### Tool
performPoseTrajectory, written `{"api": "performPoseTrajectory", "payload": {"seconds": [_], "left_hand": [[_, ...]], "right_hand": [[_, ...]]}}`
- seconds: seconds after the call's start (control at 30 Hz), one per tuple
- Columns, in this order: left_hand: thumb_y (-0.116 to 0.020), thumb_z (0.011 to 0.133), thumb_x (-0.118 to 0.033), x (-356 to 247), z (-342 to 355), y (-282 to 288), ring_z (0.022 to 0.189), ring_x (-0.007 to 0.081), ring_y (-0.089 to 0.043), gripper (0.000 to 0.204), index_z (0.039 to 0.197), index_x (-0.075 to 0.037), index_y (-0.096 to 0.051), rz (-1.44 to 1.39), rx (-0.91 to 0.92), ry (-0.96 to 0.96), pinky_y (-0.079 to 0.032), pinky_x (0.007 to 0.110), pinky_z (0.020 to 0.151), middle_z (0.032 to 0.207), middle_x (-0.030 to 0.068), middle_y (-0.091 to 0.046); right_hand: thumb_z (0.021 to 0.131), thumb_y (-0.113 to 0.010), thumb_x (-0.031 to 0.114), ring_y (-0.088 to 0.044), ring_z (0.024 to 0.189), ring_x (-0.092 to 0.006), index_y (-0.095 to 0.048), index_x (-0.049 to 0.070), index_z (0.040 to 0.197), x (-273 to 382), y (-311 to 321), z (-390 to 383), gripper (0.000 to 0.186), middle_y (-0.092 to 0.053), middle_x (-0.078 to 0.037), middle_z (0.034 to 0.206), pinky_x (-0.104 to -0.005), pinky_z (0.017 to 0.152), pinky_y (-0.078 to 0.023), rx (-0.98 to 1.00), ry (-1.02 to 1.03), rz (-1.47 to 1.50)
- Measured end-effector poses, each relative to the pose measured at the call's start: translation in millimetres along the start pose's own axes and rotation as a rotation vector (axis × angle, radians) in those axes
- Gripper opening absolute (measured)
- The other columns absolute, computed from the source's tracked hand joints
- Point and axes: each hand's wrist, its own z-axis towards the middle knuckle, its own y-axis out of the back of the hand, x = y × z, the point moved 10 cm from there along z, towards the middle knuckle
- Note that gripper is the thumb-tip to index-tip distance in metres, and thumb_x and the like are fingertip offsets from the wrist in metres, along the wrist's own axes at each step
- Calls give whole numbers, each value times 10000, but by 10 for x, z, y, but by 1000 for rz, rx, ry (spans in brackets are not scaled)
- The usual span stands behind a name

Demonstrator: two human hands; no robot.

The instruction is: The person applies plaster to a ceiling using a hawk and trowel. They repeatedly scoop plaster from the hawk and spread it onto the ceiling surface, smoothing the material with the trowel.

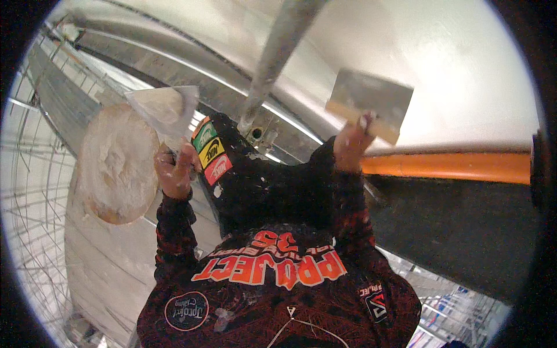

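My left hand (176,171), whitened with dried compound, is closed at the lower end of a flat grey scraper (188,98). A lump of cream putty (162,105) lies on that scraper's blade. Beside and below it is a round, putty-crusted tub or board (119,165); I cannot tell its depth. On the other side, my right hand (354,142) grips a wide putty knife (374,95) by its pale wooden edge. The knife's broad grey blade points up and away, in front of a white wall (464,75). Whether it touches the wall is unclear.
A grey scaffold pole (278,58) rises ahead of my legs. An orange rail (447,167) runs along the right above a dark plank or panel (447,226). Pale planking (104,261) lies under the crusted tub or board. Lattice scaffolding (35,191) shows at the far left.
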Motion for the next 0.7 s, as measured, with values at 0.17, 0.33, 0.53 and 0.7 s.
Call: {"api": "performPoseTrajectory", "payload": {"seconds": [0.17, 0.33, 0.53, 0.7], "left_hand": [[-672, 839, -175, 142, 24, 1077, 481, 81, -477, 192, 851, -16, -565, 383, -367, -26, -378, 227, 438, 617, 8, -538], [-686, 832, -226, 289, -103, 1648, 497, 91, -483, 253, 849, -6, -564, 711, -531, -287, -370, 241, 447, 606, 16, -544], [-679, 838, -239, 931, 223, 2117, 509, 93, -461, 259, 817, -11, -558, 524, -586, 41, -355, 252, 459, 605, 20, -541], [-654, 853, -206, 482, 865, 1172, 569, 105, -487, 225, 796, -14, -551, 569, -244, -26, -376, 259, 530, 635, 35, -557]], "right_hand": [[717, -564, 11, -529, 1071, -291, -514, 14, 1175, 980, -1176, 594, 461, -566, -188, 1119, -436, 898, -377, 14, 560, -402], [791, -554, 223, -574, 976, -285, -569, 57, 1070, 921, -1636, 883, 325, -610, -132, 1032, -421, 837, -447, 245, 117, 538], [905, -437, 361, -598, 927, -233, -566, 101, 1060, 375, -2176, 733, 329, -620, -51, 915, -383, 777, -499, 448, -462, 1342], [838, -603, 267, -606, 879, -249, -593, 78, 994, 285, -2004, 807, 246, -637, -72, 923, -407, 776, -503, 412, 324, 429]]}}
